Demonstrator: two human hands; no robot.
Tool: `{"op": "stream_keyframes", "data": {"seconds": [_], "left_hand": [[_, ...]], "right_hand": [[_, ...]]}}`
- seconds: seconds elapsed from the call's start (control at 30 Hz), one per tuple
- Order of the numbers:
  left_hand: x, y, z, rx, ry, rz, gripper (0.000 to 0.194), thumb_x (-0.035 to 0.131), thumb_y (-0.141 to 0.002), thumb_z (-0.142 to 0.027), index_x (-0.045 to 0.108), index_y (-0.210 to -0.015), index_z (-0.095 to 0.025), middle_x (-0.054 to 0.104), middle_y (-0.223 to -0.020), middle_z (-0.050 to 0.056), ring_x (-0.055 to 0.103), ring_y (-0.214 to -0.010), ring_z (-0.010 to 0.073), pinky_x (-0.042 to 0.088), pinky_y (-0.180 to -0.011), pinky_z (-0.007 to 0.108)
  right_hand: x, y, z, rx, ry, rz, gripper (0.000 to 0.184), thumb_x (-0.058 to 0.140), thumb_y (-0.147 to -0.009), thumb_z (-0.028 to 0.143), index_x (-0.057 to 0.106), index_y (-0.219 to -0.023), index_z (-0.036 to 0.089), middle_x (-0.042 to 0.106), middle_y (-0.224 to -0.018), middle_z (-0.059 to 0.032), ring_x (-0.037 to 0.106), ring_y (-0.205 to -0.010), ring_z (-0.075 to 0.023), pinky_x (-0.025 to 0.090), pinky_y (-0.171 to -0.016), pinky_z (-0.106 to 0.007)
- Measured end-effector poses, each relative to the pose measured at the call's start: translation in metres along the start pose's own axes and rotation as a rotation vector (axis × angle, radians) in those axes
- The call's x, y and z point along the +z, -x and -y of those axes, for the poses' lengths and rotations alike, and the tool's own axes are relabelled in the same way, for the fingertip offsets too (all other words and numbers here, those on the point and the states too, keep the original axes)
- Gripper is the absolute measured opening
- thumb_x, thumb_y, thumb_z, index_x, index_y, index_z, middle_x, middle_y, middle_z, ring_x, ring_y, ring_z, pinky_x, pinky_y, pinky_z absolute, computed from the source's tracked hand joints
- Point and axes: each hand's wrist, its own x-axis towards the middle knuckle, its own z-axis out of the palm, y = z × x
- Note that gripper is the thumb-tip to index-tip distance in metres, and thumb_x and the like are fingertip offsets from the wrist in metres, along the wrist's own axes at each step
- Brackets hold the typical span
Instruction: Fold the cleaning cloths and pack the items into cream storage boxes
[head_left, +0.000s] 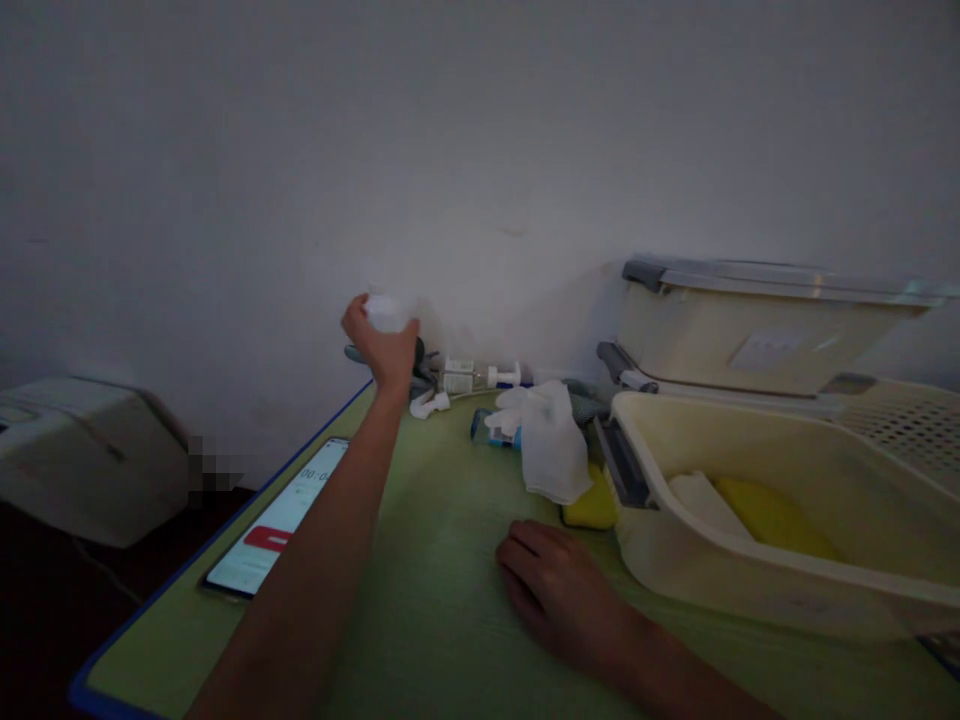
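My left hand (381,345) reaches to the back of the table by the wall. Its fingers are closed around a white rounded object (385,312), blurred and partly covered by the hand, so its kind is unclear. Just right of that hand are a clear pump bottle (459,376) lying on its side and a white spray nozzle (429,404). My right hand (551,590) rests on the tabletop with curled fingers and nothing visible in them. Ahead of it lie a white glove (553,450) and a yellow sponge (591,505).
On the right stands a cream bin (637,540) holding a yellow item (772,515) and a white one. Behind it is a lidded cream box (720,340). A phone (307,490) showing a timer lies near the left edge of the green table (442,570). A blue bottle (484,428) lies by the glove.
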Motion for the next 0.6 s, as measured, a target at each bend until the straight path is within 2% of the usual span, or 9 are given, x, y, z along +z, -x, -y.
{"op": "stream_keyframes", "data": {"seconds": [0.03,0.13,0.17,0.23,0.3,0.33,0.43,0.5,0.6], "left_hand": [[0.001,-0.006,0.013,-0.152,0.03,-0.119,0.083,0.073,-0.061,-0.014,0.026,-0.129,-0.014,0.03,-0.136,0.015,0.03,-0.129,0.0248,0.023,-0.109,0.038],[0.01,-0.003,0.053,-0.287,0.047,-0.103,0.092,0.077,-0.056,-0.01,0.024,-0.132,-0.011,0.026,-0.139,0.018,0.02,-0.134,0.0279,0.019,-0.111,0.04],[0.015,0.002,0.064,-0.316,0.052,-0.065,0.087,0.077,-0.058,-0.011,0.028,-0.13,-0.011,0.032,-0.137,0.017,0.026,-0.132,0.0287,0.024,-0.109,0.041],[0.023,0.012,0.084,-0.362,0.05,0.002,0.061,0.07,-0.071,-0.019,0.04,-0.124,-0.014,0.044,-0.128,0.013,0.043,-0.12,0.0275,0.037,-0.099,0.045],[0.029,0.019,0.097,-0.391,0.032,0.052,0.041,0.061,-0.081,-0.025,0.048,-0.118,-0.015,0.051,-0.121,0.01,0.052,-0.11,0.0255,0.043,-0.091,0.047],[0.03,0.02,0.101,-0.398,0.021,0.071,0.041,0.062,-0.08,-0.026,0.048,-0.117,-0.015,0.052,-0.119,0.011,0.053,-0.108,0.0258,0.044,-0.09,0.047],[0.029,0.019,0.108,-0.397,0.001,0.122,0.063,0.076,-0.064,-0.023,0.043,-0.117,-0.015,0.054,-0.116,0.012,0.05,-0.114,0.0281,0.043,-0.092,0.044],[0.027,0.017,0.108,-0.394,-0.002,0.159,0.069,0.079,-0.058,-0.02,0.041,-0.116,-0.017,0.056,-0.114,0.011,0.051,-0.113,0.0275,0.044,-0.092,0.042],[0.022,0.013,0.105,-0.389,0.002,0.228,0.06,0.076,-0.064,-0.022,0.044,-0.115,-0.016,0.058,-0.111,0.009,0.055,-0.106,0.0247,0.047,-0.087,0.04]], "right_hand": [[0.0,0.0,-0.001,-0.001,-0.004,0.007,0.011,0.048,-0.081,0.01,0.055,-0.076,0.017,0.057,-0.076,-0.0025,0.052,-0.069,-0.0139,0.039,-0.063,-0.025],[0.001,0.0,-0.002,0.0,-0.022,0.026,0.01,0.048,-0.082,0.01,0.054,-0.078,0.017,0.057,-0.077,-0.0026,0.052,-0.07,-0.0141,0.039,-0.064,-0.025],[0.002,0.0,-0.003,0.001,-0.028,0.031,0.01,0.048,-0.082,0.01,0.054,-0.078,0.017,0.058,-0.078,-0.0027,0.052,-0.07,-0.0142,0.039,-0.065,-0.025],[0.003,0.0,-0.003,0.001,-0.037,0.035,0.01,0.048,-0.082,0.01,0.053,-0.079,0.017,0.057,-0.078,-0.0026,0.052,-0.07,-0.0142,0.039,-0.065,-0.025],[0.002,0.0,-0.003,-0.002,-0.045,0.033,0.011,0.046,-0.082,0.009,0.053,-0.079,0.017,0.057,-0.077,-0.0027,0.052,-0.07,-0.0142,0.039,-0.065,-0.025],[0.002,-0.001,-0.002,-0.001,-0.05,0.032,0.012,0.046,-0.082,0.008,0.052,-0.078,0.017,0.056,-0.077,-0.0027,0.052,-0.07,-0.0142,0.039,-0.064,-0.025],[0.0,-0.002,-0.001,0.004,-0.066,0.035,0.014,0.044,-0.082,0.006,0.052,-0.078,0.017,0.056,-0.076,-0.0028,0.051,-0.068,-0.014,0.039,-0.063,-0.025],[0.0,-0.002,-0.001,0.002,-0.073,0.032,0.014,0.044,-0.082,0.006,0.052,-0.078,0.017,0.056,-0.077,-0.0029,0.051,-0.068,-0.014,0.04,-0.062,-0.025],[0.001,-0.002,-0.002,-0.003,-0.079,0.03,0.014,0.045,-0.081,0.006,0.052,-0.078,0.017,0.056,-0.077,-0.0032,0.052,-0.069,-0.0141,0.04,-0.062,-0.025]]}}
